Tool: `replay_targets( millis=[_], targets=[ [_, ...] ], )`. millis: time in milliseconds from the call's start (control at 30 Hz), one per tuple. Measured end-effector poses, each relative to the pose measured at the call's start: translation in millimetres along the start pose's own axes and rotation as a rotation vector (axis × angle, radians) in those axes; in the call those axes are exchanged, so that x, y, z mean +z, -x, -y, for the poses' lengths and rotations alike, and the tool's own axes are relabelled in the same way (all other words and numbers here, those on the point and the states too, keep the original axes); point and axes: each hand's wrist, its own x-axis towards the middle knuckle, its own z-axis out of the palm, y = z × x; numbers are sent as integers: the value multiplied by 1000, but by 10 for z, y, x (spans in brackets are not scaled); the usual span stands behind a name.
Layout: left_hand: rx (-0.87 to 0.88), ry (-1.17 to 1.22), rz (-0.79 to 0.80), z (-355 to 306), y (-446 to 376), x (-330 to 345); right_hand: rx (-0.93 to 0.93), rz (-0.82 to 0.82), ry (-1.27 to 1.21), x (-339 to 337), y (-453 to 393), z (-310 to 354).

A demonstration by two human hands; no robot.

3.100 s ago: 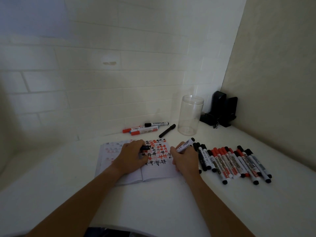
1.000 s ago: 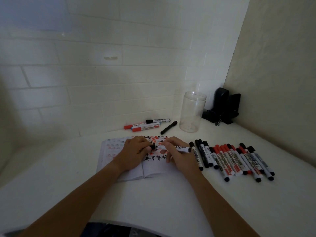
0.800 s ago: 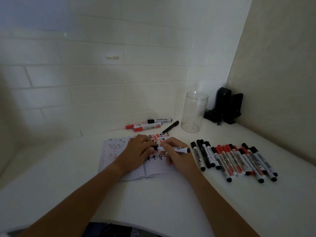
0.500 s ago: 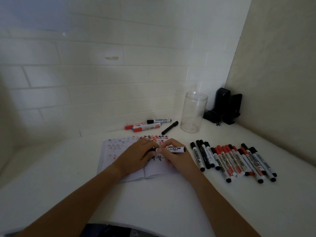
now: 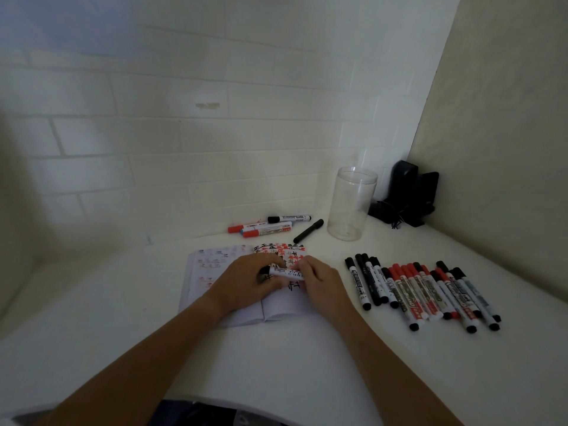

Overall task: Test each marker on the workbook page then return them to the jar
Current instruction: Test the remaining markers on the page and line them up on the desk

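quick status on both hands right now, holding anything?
Left hand: grips the cap end of the black marker over the workbook.
Right hand: pinches the same marker's barrel end.

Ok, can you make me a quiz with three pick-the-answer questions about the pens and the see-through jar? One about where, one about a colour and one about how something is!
1. Where does the clear plastic jar stand?
A. On the open workbook
B. Behind the long row of markers, near the black object in the corner
C. Between the two hands

2. What colours are the marks on the open workbook page?
A. Green and blue
B. Red and black
C. Only yellow

3. How is the white marker with a black cap right now?
A. Held by both hands over the workbook
B. Standing in the jar
C. Lying in the row

Answers: 1 B, the jar stands upright beyond the row of markers, beside the black object. 2 B, the page shows red and black strokes. 3 A, the left hand and right hand both grip it.
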Motion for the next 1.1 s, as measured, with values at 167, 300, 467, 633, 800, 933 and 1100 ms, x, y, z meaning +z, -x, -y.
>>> replay_targets(
  millis=[167,300,467,633,800,933,1100],
  targets=[
    [1,-3,-36,21,-14,24,-38,29,35,-2,11,-26],
    [6,6,-34,1,-19,17,-49,40,72,14,-7,-27],
    [-18,24,-17,20,-17,27,-54,66,16,3,0,-34],
    [11,-50,8,42,-19,42,-206,-1,34,-12,7,-33],
    [14,-142,-20,59,-13,59,-347,-77,327,92,-23,-136],
    [-38,-166,-63,51,11,74,-371,-126,450,110,26,-138],
    [-132,-241,-120,-2,-5,91,-374,-215,514,-36,14,-128]
  ],
)
